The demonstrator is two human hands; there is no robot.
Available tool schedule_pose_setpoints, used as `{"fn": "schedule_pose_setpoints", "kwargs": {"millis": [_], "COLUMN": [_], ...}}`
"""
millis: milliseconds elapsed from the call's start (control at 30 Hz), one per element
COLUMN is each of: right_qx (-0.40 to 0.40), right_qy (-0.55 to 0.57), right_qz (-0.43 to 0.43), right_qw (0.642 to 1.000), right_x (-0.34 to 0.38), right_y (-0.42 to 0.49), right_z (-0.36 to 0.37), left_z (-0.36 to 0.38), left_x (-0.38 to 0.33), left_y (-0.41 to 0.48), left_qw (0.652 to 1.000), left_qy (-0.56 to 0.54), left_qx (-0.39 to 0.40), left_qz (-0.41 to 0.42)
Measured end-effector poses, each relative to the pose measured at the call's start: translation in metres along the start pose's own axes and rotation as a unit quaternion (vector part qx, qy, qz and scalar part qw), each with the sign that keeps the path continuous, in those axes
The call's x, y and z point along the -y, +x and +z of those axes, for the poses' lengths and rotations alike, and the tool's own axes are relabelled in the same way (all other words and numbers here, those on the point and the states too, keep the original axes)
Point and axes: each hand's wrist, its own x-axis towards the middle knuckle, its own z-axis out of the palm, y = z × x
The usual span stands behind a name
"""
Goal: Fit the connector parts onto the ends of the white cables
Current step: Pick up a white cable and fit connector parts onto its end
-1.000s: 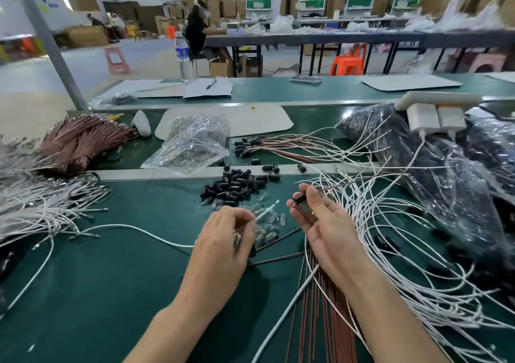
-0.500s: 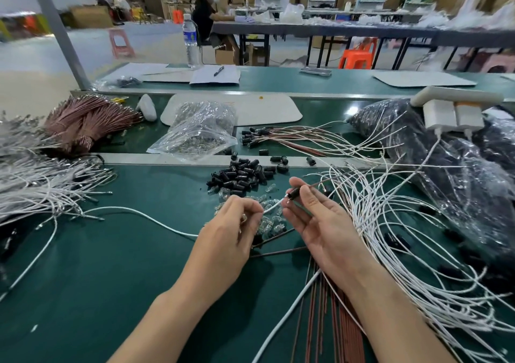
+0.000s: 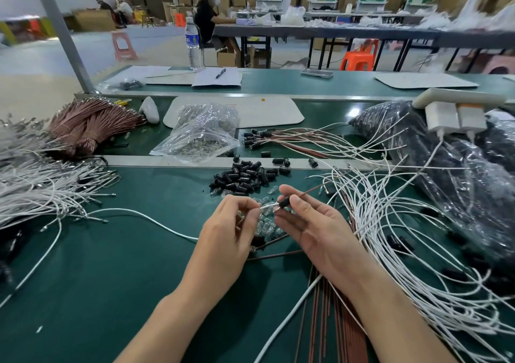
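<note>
My left hand pinches the end of a white cable that trails left across the green mat. My right hand holds a small black connector sleeve between thumb and forefinger, with a brown wire running out of its far end. The white cable's tip meets the sleeve's near end. A pile of black sleeves lies just beyond my hands, and small clear bulbs are scattered under them.
White cables loop in a heap on the right, more white cables on the left. Brown wire bundles lie far left, brown wires near my right wrist. A clear bag of parts and black bags sit behind.
Both hands rose slightly off the mat and came together. The white cable's tip now reaches the black sleeve in my right hand. The camera tilted down somewhat.
</note>
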Motion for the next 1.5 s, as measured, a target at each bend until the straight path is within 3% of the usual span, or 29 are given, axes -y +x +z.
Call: {"fn": "schedule_pose_setpoints", "kwargs": {"millis": [400, 633, 967, 1300, 1500], "right_qx": [0.005, 0.018, 0.030, 0.036, 0.014], "right_qy": [0.055, 0.051, 0.051, 0.042, 0.020], "right_qz": [0.039, 0.045, 0.025, 0.016, 0.004], "right_qw": [0.998, 0.998, 0.998, 0.998, 1.000], "right_x": [0.002, -0.001, -0.003, -0.003, -0.002], "right_y": [-0.004, -0.002, -0.002, -0.002, 0.000], "right_z": [0.004, 0.003, 0.004, 0.002, 0.001], "left_z": [-0.004, -0.005, -0.008, -0.005, -0.003], "left_x": [-0.006, -0.005, -0.012, -0.007, -0.005], "left_y": [0.000, -0.002, -0.003, -0.003, -0.003], "left_qw": [1.000, 1.000, 0.986, 1.000, 0.999], "left_qy": [0.020, -0.022, 0.141, 0.010, -0.009], "left_qx": [-0.012, 0.003, -0.051, -0.013, 0.016], "left_qz": [0.016, -0.021, 0.074, -0.012, -0.027]}}
